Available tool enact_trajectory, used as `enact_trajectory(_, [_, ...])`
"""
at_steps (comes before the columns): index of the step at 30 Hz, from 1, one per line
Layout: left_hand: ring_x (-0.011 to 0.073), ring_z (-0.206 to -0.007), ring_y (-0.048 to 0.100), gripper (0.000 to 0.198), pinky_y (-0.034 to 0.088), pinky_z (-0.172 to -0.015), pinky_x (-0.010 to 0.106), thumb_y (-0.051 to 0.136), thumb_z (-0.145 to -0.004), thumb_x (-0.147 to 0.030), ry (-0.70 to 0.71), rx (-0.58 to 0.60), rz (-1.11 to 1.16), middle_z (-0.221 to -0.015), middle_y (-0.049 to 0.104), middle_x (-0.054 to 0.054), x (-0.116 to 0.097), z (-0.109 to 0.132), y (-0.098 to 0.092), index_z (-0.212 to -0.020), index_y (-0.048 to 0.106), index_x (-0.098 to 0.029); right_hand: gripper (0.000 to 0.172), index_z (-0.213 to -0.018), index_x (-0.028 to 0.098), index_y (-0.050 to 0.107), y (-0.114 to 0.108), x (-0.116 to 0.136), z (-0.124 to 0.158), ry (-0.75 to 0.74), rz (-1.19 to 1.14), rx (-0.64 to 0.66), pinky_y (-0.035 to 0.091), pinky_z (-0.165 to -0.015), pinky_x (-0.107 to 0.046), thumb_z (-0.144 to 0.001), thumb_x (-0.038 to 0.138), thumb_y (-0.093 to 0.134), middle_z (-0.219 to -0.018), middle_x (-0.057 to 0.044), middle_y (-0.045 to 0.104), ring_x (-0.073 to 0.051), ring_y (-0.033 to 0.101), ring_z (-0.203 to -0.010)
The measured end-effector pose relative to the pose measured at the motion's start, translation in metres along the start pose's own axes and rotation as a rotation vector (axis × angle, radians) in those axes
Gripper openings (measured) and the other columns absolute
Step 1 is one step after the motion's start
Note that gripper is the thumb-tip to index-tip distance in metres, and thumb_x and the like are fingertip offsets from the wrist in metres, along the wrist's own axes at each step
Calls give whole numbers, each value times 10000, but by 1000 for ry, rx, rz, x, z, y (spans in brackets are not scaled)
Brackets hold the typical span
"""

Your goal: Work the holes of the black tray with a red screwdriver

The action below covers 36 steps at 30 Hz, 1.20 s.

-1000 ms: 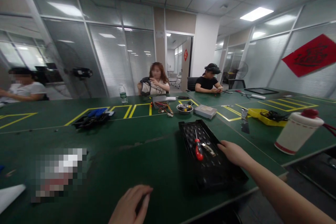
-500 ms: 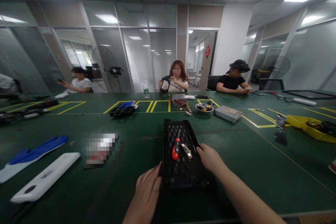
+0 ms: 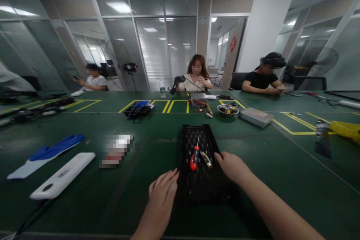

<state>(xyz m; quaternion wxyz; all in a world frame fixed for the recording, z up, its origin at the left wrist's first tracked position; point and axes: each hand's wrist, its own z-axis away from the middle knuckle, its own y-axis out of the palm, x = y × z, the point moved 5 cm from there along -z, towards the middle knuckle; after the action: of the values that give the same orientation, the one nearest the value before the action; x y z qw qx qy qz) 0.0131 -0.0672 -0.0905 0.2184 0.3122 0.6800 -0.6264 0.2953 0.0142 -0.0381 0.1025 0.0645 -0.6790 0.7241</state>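
A long black plastic tray [image 3: 198, 187] with a dimpled floor lies in front of me. Inside it are a screwdriver [image 3: 194, 159] with a red and black handle, its shaft pointing away, and a small silvery metal piece [image 3: 206, 159] just right of it. My left hand [image 3: 164, 191] holds the tray's left side, its fingers fairly straight and their tips at the wall. On the opposite side, my right hand [image 3: 233, 167] grips the right rim with the thumb on top; its other fingers are mostly hidden.
Leftward on the green table [image 3: 135, 198] lie blue-and-white gloves [image 3: 53, 150], a white elongated device [image 3: 64, 174] and a blurred-out packet [image 3: 116, 152]. Beyond the tray stand a metal bowl [image 3: 227, 110], a grey box [image 3: 255, 116] and a black bin [image 3: 137, 109]. Several people sit across the table.
The view has turned slightly left and down, so the scene sits further right and higher. Both hands stay at the tray, with the screwdriver and metal piece still in it.
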Motion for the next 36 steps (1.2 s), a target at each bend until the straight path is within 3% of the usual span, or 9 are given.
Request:
enact_trajectory(5, [269,-1512,543,548,335,-1288,598,289,-1107,-420,-56,57,2,-1554,665,52,-12,-23,-27,-1450,694,-288,483,-1271,110,678,-26,9,-19,-62,-23,-73,576,-918,-457,-1099,425,354,-1176,-223,780,-349,780,-1085])
enact_trajectory(10, [322,-1346,659,414,411,-1181,613,440,-1086,-368,134,59,-193,-1386,759,97,-55,-82,-62,-1327,745,-226,471,-1476,296,623,-29,39,-24,-439,-23,-93,477,-1178,-397,-1079,217,383,-1506,-76,635,-235,651,-1340])
enact_trajectory(13, [287,-1226,702,279,445,-1128,524,549,-1056,-335,219,91,-198,-1239,803,49,-74,-119,-60,-1139,800,-247,498,-1421,376,684,-17,51,-15,-631,10,-16,450,-1213,-392,-1039,151,456,-1514,-11,642,-218,618,-1380])
enact_trajectory(16, [251,-1146,711,221,466,-1049,457,586,-1047,-312,269,91,-192,-1164,797,21,-78,-138,-44,-1106,790,-253,527,-1439,357,675,-10,51,-10,-673,40,21,480,-1186,-433,-1008,121,484,-1477,-24,676,-243,648,-1348])
enact_trajectory(20, [258,-1078,670,146,415,-995,464,644,-1027,-306,312,100,-208,-1071,759,24,-67,-133,-24,-1070,763,-233,458,-1488,245,631,-12,48,-15,-583,67,12,540,-1097,-480,-1075,245,431,-1349,-97,740,-292,719,-1244])
enact_trajectory(25, [255,-1099,604,165,354,-985,434,713,-1003,-379,438,202,-242,-1070,703,24,-66,-114,-29,-948,738,-226,453,-1328,114,700,-9,53,-21,-460,95,-6,554,-1035,-531,-1028,436,593,-1236,-184,763,-377,742,-1177])
enact_trajectory(28, [212,-1027,611,178,328,-950,402,757,-985,-412,575,445,-236,-997,696,-16,-78,-97,-29,-901,748,-255,421,-1301,127,708,-3,55,-18,-445,104,-8,538,-1051,-540,-989,405,659,-1224,-171,761,-384,728,-1190])
enact_trajectory(31, [214,-989,609,270,322,-911,396,821,-926,-489,587,594,-299,-905,686,-28,-85,-77,-26,-835,730,-251,401,-1329,161,705,3,52,-12,-447,106,-2,516,-1078,-539,-994,375,647,-1235,-142,757,-370,711,-1216])
enact_trajectory(36, [232,-934,608,287,360,-876,414,860,-849,-435,537,579,-432,-886,697,-5,-92,-58,-17,-799,680,-218,429,-1414,202,669,5,48,-8,-431,66,3,528,-1053,-454,-1005,316,608,-1242,-99,760,-298,731,-1174])
